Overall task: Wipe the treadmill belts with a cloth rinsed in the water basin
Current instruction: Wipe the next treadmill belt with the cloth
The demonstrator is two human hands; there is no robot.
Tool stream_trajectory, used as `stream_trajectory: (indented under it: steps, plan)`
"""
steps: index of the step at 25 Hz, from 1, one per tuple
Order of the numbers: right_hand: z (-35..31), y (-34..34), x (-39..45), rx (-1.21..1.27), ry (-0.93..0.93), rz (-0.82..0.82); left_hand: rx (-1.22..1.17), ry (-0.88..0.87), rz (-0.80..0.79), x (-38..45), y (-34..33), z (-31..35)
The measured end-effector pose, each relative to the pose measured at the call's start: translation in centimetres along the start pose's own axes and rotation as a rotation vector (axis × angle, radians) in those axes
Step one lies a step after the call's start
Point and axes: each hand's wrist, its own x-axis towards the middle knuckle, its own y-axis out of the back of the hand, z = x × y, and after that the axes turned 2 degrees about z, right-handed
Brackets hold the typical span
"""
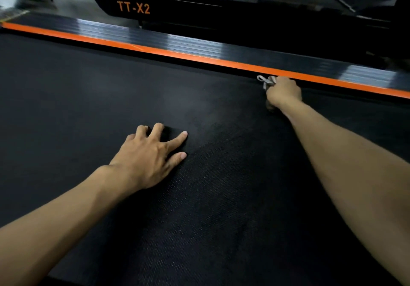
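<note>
Overhead, looking down: the head view takes in both bare forearms stretched out over a treadmill deck.

Belt: the black textured treadmill belt (221, 197) fills most of the view; its weave shows clearly in the lit middle and fades into shadow at the left.

Left hand: the left hand (153, 154) lies palm down on the belt, fingers straight and spread, holding nothing; fingertips and thumb tip touch the surface.

Right hand: the right hand (285, 91) reaches to the far edge of the belt, fingers curled into a fist around a cloth.

Cloth: the grey cloth (266, 82) is bunched in the right hand; only a crumpled end sticks out past the knuckles, down at the belt right beside the side rail. Whether more of it lies under the fist cannot be told.

Side rail: an orange stripe (155, 50) runs diagonally along the far edge of the belt, backed by a ribbed dark footrail (199, 41) with pale reflections.

Second treadmill: another black machine (199, 8) stands beyond the rail, marked "TT-X2" (133, 8) in orange letters on its end cover; it has its own orange trim at the top edge.

Background: blurred, pale shapes at the top left; not identifiable.
</note>
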Motion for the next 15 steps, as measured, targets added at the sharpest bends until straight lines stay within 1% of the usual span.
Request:
stream_trajectory:
  steps: [3, 6, 8, 9, 10, 11, 12, 14, 15]
  plan:
    - [-3.6, -0.6, -3.3, 0.089, 0.208, -0.063, 0.012, 0.004, -0.011, -0.1, 0.1, 0.0]
    - [-7.3, -1.4, -10.3, 0.170, 0.528, -0.160, 0.036, 0.006, -0.035, 0.0, 0.3, -0.2]
    - [-8.9, -1.7, -16.1, 0.197, 0.755, -0.264, -0.001, -0.024, -0.095, 0.2, 0.3, -0.8]
    - [-8.9, -1.6, -18.2, 0.199, 0.836, -0.302, -0.040, -0.057, -0.128, 0.1, 0.4, -1.4]
    - [-8.4, -1.5, -19.1, 0.185, 0.878, -0.300, -0.095, -0.095, -0.150, -0.1, 0.7, -2.1]
    - [-7.7, -1.2, -18.6, 0.129, 0.880, -0.244, -0.161, -0.120, -0.157, -0.6, 1.0, -3.1]
    - [-6.9, -0.8, -17.1, 0.008, 0.840, -0.137, -0.217, -0.127, -0.146, -1.1, 1.3, -4.1]
    - [-4.5, 0.1, -12.7, -0.303, 0.659, 0.108, -0.248, -0.117, -0.100, -2.3, 1.6, -5.8]
    - [-3.2, 0.6, -10.6, -0.396, 0.538, 0.166, -0.227, -0.118, -0.093, -2.8, 1.7, -6.3]
